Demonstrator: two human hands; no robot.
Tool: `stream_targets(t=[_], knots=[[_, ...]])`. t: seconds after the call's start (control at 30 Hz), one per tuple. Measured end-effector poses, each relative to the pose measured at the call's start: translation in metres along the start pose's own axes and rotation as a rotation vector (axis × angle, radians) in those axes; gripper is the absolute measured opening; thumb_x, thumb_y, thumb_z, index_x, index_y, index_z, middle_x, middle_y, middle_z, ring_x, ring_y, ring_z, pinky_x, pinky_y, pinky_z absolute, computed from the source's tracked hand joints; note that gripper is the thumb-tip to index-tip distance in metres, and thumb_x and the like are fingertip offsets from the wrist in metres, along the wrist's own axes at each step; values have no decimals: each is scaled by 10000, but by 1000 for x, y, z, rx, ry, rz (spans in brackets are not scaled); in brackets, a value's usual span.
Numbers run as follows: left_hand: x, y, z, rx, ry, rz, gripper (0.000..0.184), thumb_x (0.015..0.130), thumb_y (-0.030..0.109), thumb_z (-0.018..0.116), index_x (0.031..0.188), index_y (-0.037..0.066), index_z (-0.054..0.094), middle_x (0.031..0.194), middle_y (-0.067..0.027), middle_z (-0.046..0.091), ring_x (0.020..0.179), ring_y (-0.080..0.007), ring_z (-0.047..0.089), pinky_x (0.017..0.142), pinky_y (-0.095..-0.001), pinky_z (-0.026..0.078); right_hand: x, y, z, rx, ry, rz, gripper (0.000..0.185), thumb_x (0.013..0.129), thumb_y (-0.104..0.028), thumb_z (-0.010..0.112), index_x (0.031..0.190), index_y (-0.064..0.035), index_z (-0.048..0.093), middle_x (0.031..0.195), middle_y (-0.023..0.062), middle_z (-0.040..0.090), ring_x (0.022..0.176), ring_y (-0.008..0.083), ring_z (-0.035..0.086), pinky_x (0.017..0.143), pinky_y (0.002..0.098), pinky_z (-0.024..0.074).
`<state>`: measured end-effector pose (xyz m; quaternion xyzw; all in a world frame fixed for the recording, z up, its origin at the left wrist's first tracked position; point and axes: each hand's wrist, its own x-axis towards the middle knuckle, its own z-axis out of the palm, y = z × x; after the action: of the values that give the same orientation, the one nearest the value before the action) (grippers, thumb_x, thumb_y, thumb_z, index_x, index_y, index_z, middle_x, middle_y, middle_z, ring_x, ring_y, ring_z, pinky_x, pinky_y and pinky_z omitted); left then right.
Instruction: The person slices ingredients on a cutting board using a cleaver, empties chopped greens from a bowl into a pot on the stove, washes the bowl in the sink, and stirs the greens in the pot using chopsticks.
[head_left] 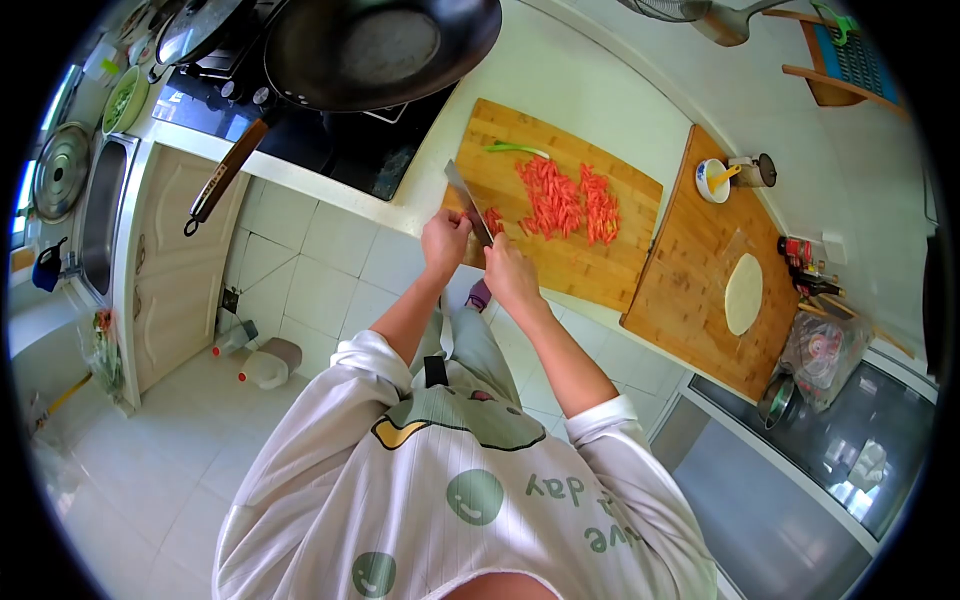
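A knife (467,203) is held over the near left edge of a wooden cutting board (590,275), its blade tip pointing away. My right hand (511,270) is closed at the knife's near end, where the handle is hidden. Beside the blade, my left hand (446,240) has its fingers bent together; what they hold, if anything, is too small to tell. A few red pieces lie just right of the blade. Farther right on the board are two piles of cut red strips (549,198), with a green onion piece (517,149) behind them.
A wok (385,50) sits on the stove, its handle (225,180) jutting over the counter edge. On the right, a second board (690,290) bears flat dough (743,294) and a white bowl (712,181). A sink (103,220) is at left.
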<state>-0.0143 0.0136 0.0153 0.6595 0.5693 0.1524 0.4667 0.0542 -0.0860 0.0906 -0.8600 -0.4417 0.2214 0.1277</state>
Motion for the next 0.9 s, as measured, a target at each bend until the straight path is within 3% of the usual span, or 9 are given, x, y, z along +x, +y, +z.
stream_targets(t=[0.2,0.33,0.47,0.53,0.6,0.73,0.8,0.9], knots=[[3,-4,4,20,-6,-20,220,741,232,663,776,14,653,699,-153,652,655,-298,637,625,-381,495,3,-3,-4,-27,-95,23,227,891,-190,501,902,35,472,693,233,619,641,405,623,566,506,479],[1,3,2,68,-16,-53,205,740,236,665,776,34,659,703,-137,656,669,-296,640,633,-374,498,4,1,7,-37,-36,22,237,891,-201,503,904,35,477,691,235,618,627,409,616,579,518,476],[-2,11,3,191,-18,8,180,749,223,659,805,52,656,728,-125,662,688,-298,641,634,-381,499,6,24,0,131,24,42,259,885,-234,515,911,23,486,755,264,608,698,438,596,634,513,465],[-5,14,7,303,2,161,169,766,204,638,856,60,643,761,-123,664,706,-306,638,641,-404,498,8,42,-5,198,74,32,269,883,-247,519,918,19,488,780,273,603,728,447,587,650,509,460],[-9,23,21,309,-10,207,163,776,192,622,875,64,637,773,-129,664,712,-313,637,652,-419,496,9,64,-11,233,82,152,287,886,-268,513,938,13,491,821,278,600,781,448,580,666,504,453],[-9,49,58,268,-87,296,171,792,158,582,924,57,618,826,-156,657,763,-335,627,696,-444,488,12,107,-30,243,48,360,302,897,-293,494,954,4,494,795,271,604,745,446,584,670,517,448],[-10,65,83,296,-134,305,185,794,146,573,951,54,609,857,-167,647,790,-348,618,709,-446,485,8,122,-46,204,118,351,290,892,-282,506,947,2,495,768,264,604,712,436,591,658,513,453],[-15,88,119,288,-198,340,219,795,121,560,1000,48,589,919,-188,618,838,-368,599,722,-449,481,5,143,-76,196,25,400,270,883,-235,502,966,22,518,855,278,603,822,443,584,710,506,455]])
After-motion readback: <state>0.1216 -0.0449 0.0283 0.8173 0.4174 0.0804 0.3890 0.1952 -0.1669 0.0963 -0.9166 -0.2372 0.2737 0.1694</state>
